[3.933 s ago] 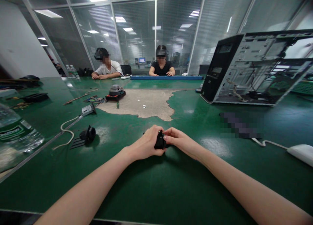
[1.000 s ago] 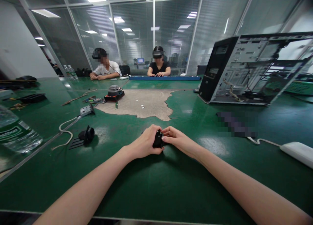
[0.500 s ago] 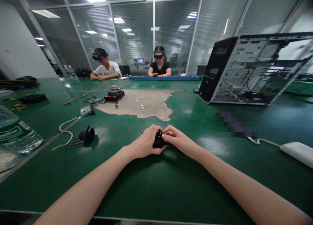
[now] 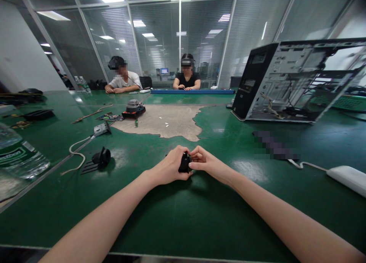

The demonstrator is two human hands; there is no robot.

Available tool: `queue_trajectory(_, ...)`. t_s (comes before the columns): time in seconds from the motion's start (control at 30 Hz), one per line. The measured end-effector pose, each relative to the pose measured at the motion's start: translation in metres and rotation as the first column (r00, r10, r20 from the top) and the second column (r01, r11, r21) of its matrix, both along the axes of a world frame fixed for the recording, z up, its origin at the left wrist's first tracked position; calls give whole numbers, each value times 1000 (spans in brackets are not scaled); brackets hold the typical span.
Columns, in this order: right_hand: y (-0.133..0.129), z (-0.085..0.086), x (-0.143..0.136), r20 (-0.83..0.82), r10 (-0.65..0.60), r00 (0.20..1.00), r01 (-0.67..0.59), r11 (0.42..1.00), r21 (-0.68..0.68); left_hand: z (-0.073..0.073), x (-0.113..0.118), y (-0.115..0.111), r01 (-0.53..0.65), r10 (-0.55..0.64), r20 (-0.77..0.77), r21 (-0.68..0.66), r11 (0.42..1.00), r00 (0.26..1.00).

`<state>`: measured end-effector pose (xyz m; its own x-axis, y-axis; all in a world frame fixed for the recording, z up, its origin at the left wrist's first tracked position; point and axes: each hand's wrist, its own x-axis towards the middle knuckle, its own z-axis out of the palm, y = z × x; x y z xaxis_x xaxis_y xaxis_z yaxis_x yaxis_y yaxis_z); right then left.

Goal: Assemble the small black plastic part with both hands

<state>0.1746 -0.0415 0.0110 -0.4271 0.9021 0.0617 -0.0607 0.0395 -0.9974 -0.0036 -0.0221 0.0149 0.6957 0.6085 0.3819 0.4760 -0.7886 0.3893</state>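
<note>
two hands pinch a small black part at table centre

both hands meet just past mid-table. the left hand (image 4: 168, 167) curls closed round a small black part (image 4: 184, 163), fingers wrapped over its near and left sides. the right hand (image 4: 207, 164) comes in from 3 o'clock, thumb and forefinger pinched together on the part's right end. the part sits low over the green table (image 4: 183, 217), mostly hidden by the fingers.

risk, as i judge it: so little of the part shows that the grip looks shallow on the right, and a twist or pull could let it pop free and skid across the smooth mat. hard squeezing might also nip a fingertip.

its long axis seems to run roughly 9 to 3 o'clock, between the two hands; which end leads i cannot tell.

a similar black piece (image 4: 101, 157) lies at 10 o'clock, well apart, beside a white cable (image 4: 74, 153). an open pc case (image 4: 297, 82) stands at 2 o'clock.
</note>
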Motion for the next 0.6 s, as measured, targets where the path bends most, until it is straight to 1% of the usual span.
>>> queue_trajectory(0.1, 2, -4, -3, -6, -61, 998, 62, 998, 18, -1, 0, 1, 5, -5, 22, -3, 1000, 1000)
queue_trajectory(0.27, 5, -7, -5, 38, -112, 993, 113, 993, -18, 0, 0, 0, 5, -5, 31, -21, 1000, 1000)
queue_trajectory(0.33, 5, -6, -3, 49, -98, 994, 99, 995, -17, 1, 0, 0, 6, -5, 27, -23, 1000, 1000)
queue_trajectory(0.47, 2, -2, 2, 8, 26, 1000, -26, 1000, -14, 2, 0, -1, 11, -11, 12, -15, 1000, 1000)
queue_trajectory(0.5, 2, -1, 2, -1, 40, 999, -40, 999, -14, 2, 0, -2, 9, -9, 9, -13, 1000, 1000)
queue_trajectory(0.53, 1, -1, 2, -7, 37, 999, -37, 999, -12, 2, 0, -2, 7, -7, 6, -9, 1000, 1000)
queue_trajectory(0.6, 2, -3, 1, -8, -14, 1000, 14, 1000, -4, 2, 0, -2, 4, -4, 2, 0, 1000, 1000)
